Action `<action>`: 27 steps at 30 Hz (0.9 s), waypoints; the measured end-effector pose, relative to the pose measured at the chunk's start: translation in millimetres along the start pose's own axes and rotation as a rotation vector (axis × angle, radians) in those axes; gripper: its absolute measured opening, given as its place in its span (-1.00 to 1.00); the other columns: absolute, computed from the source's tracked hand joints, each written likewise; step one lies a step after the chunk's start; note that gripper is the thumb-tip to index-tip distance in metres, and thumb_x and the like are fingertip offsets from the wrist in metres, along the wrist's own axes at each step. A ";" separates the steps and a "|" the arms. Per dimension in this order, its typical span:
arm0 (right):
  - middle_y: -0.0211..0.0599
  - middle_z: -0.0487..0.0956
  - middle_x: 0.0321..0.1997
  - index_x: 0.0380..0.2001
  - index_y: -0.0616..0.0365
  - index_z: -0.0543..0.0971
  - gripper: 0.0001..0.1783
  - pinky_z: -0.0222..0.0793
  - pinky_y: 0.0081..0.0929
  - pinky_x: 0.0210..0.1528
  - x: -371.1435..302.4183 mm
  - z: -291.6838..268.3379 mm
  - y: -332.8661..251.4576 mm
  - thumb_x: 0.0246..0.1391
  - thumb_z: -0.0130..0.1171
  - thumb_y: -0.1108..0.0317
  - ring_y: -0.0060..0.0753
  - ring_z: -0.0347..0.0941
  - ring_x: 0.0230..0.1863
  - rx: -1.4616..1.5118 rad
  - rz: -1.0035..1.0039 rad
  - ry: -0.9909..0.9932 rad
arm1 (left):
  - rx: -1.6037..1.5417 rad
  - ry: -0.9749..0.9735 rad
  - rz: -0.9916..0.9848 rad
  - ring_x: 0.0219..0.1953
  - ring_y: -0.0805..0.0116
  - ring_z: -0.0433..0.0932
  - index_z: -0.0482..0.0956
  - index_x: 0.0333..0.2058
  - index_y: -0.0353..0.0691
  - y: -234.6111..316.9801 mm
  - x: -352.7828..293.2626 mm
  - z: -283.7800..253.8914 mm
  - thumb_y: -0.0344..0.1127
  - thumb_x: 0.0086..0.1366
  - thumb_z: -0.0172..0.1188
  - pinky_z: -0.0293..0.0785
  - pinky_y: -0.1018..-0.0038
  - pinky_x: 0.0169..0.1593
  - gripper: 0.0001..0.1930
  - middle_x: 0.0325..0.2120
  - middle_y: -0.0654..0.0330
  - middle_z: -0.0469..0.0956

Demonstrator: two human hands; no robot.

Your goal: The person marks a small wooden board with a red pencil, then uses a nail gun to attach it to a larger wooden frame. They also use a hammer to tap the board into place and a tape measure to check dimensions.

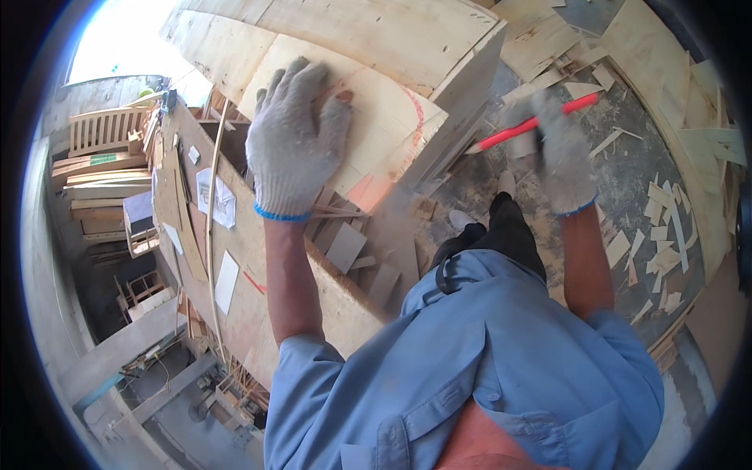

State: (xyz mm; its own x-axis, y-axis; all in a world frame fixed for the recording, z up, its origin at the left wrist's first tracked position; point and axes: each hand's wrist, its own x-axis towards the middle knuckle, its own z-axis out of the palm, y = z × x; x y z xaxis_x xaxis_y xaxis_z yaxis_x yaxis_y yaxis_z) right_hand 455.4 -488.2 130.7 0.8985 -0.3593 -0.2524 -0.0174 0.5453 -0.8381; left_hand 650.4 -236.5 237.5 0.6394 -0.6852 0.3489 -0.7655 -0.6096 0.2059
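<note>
My left hand (pixel 296 145), in a whitish knit glove with a blue cuff, lies flat with its fingers spread. It presses on a pale plywood piece (pixel 377 106) that rests on a larger wooden block or stack (pixel 368 27). A curved red line is drawn near the right end of this piece, and reddish marks show at its near corner. To the right, over the floor, my right hand (pixel 565 157) wears a similar glove and is closed on a red pencil (pixel 505 136). Its sharpened tip points left, apart from the wood. Motion blurs that hand somewhat.
A long wooden bench (pixel 251 313) on the left carries paper sheets (pixel 216 197) and thin strips. Stacked boards (pixel 110 184) stand beyond it. Offcuts (pixel 662 235) and sawdust litter the floor at right, beside a large leaning sheet (pixel 666 86). Scraps lie below the plywood.
</note>
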 end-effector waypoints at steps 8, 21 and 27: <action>-0.07 0.72 -0.28 -0.01 0.29 0.66 -0.58 0.61 -0.44 -0.37 -16.6 53.9 84.5 0.48 0.16 0.08 -0.26 0.67 -0.32 0.522 0.342 -0.312 | 0.184 -0.005 0.097 0.27 -0.23 0.53 0.68 0.22 -0.05 -7.6 -2.3 10.5 -0.05 0.41 0.22 0.46 0.01 0.33 -0.53 0.25 -0.17 0.56; -0.02 0.69 -0.26 0.00 0.24 0.58 -0.57 0.43 -0.51 -0.50 0.7 83.7 57.1 0.52 0.06 0.03 -0.36 0.60 -0.42 0.780 0.394 -0.340 | 0.093 -0.003 0.134 0.21 -0.21 0.55 0.66 0.21 -0.19 -7.9 -0.7 16.8 -0.18 0.44 0.12 0.48 0.08 0.28 -0.56 0.16 -0.14 0.58; -0.32 0.59 -0.49 -0.15 0.20 0.60 -0.53 0.25 -0.53 -0.59 24.1 44.8 48.7 0.56 0.00 -0.02 -0.54 0.33 -0.60 0.977 0.281 -0.018 | 0.038 -0.015 0.099 0.18 -0.20 0.58 0.67 0.20 -0.19 -6.3 -0.8 15.2 -0.17 0.44 0.12 0.48 0.09 0.27 -0.56 0.14 -0.14 0.60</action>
State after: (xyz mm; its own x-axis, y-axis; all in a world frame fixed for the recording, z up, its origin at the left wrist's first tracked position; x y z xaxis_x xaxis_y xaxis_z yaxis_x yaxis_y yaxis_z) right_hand 495.9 -436.3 105.4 0.9238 -0.1156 -0.3649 0.1298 0.9914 0.0145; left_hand 655.8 -238.2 222.1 0.5619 -0.7487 0.3518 -0.8220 -0.5530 0.1360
